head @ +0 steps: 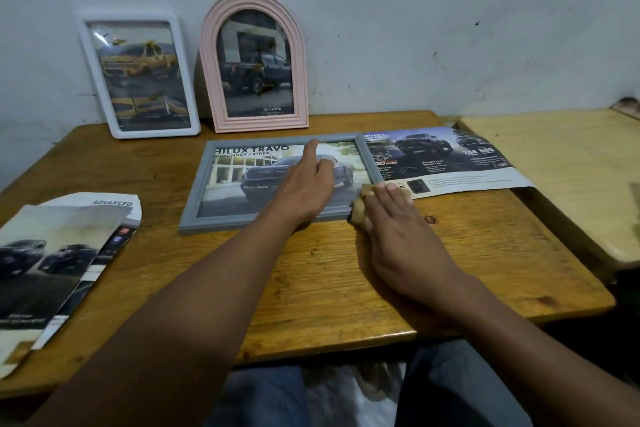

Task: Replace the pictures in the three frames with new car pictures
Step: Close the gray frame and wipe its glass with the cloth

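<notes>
Grey frame [242, 223] flat on desk [329, 274], long axis along rear edge, picture top rearward. Left hand [304, 184] on glass, index straight. Right hand [398, 229] fingers straight, together, pressing cloth [358, 210].

Grained wooden table [311, 270], glossy paper brochure [446, 159].

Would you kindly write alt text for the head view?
A person's left hand rests on a grey frame flat on a table; the right hand presses a cloth beside it. A white frame and a pink frame lean against the wall.
</notes>
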Motion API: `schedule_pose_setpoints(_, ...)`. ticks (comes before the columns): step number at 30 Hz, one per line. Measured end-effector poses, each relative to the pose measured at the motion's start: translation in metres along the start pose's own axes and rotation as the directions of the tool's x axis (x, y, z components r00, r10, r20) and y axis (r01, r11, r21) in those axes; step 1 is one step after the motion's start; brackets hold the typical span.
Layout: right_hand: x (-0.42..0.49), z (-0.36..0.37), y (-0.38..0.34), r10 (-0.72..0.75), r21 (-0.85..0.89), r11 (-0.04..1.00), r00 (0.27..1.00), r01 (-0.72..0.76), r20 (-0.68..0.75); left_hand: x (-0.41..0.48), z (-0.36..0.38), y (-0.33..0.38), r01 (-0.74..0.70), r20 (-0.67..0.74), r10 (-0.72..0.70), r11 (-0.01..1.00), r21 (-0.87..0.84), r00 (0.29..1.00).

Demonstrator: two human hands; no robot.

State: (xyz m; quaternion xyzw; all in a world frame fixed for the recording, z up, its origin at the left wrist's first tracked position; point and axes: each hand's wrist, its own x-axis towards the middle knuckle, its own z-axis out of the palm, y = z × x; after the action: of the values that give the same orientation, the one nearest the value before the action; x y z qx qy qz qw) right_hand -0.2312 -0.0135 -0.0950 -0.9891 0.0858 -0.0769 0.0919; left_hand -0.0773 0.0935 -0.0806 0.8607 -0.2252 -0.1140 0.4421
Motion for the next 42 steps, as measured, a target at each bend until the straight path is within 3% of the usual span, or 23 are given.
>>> schedule_pose_setpoints(3, 0.003, 0.005, -0.029, -0.086, -0.022, 0.996, 0.996, 0.086, 0.01, -0.001, -0.002, 0.004, 0.037, -0.001, -0.037, 0.996, -0.085, 0.999)
schedule_pose_setpoints(5, 0.006, 0.007, -0.048, -0.145, -0.024, 0.989, 0.988, 0.146, 0.06, -0.002, -0.008, 0.007, 0.067, -0.003, -0.07, 0.971, -0.229, 0.998)
schedule_pose_setpoints(7, 0.01, -0.002, -0.054, -0.199, 0.146, 0.971, 0.978, 0.189, 0.059, 0.002, -0.015, 0.005, 0.09, -0.044, -0.117, 0.912, -0.401, 0.992)
schedule_pose_setpoints(9, 0.013, -0.018, -0.045, -0.151, 0.391, 0.905, 0.985, 0.17, -0.08, 0.0, -0.025, 0.003, 0.071, -0.118, -0.139, 0.887, -0.456, 0.983)
schedule_pose_setpoints(12, 0.035, -0.039, -0.013, 0.127, 0.522, 0.85, 0.931, 0.077, -0.344, -0.016, -0.034, 0.001, -0.062, -0.234, -0.006, 0.958, -0.281, 0.972)
schedule_pose_setpoints(15, 0.067, -0.042, 0.01, 0.213, 0.502, 0.864, 0.928, -0.033, -0.306, -0.042, -0.024, -0.007, -0.189, -0.022, 0.191, 0.978, 0.093, 0.981)
schedule_pose_setpoints(17, 0.084, -0.032, 0.017, 0.173, 0.444, 0.895, 0.954, -0.047, -0.246, -0.057, -0.011, -0.012, -0.311, 0.162, 0.267, 0.864, 0.396, 0.95)
schedule_pose_setpoints(19, 0.092, -0.016, 0.02, 0.126, 0.351, 0.934, 0.978, -0.061, -0.165, -0.063, -0.001, -0.02, -0.423, 0.248, 0.343, 0.726, 0.543, 0.906)
schedule_pose_setpoints(22, 0.094, 0.008, 0.028, 0.088, 0.227, 0.972, 0.993, -0.068, -0.076, -0.062, -0.002, -0.025, -0.481, 0.318, 0.361, 0.654, 0.584, 0.877)
schedule_pose_setpoints(26, 0.088, 0.014, 0.028, 0.077, 0.185, 0.981, 0.994, -0.062, -0.072, -0.065, -0.015, -0.027, -0.469, 0.336, 0.327, 0.619, 0.63, 0.883)
schedule_pose_setpoints(33, 0.087, 0.012, 0.03, 0.026, 0.181, 0.983, 0.999, -0.019, -0.037, -0.088, -0.057, -0.05, -0.278, 0.184, 0.209, 0.664, 0.694, 0.96)
schedule_pose_setpoints(42, 0.088, 0.01, 0.026, 0.024, 0.16, 0.987, 0.999, -0.021, -0.021, -0.109, -0.09, -0.067, -0.095, -0.057, 0.196, 0.681, 0.726, 0.979)
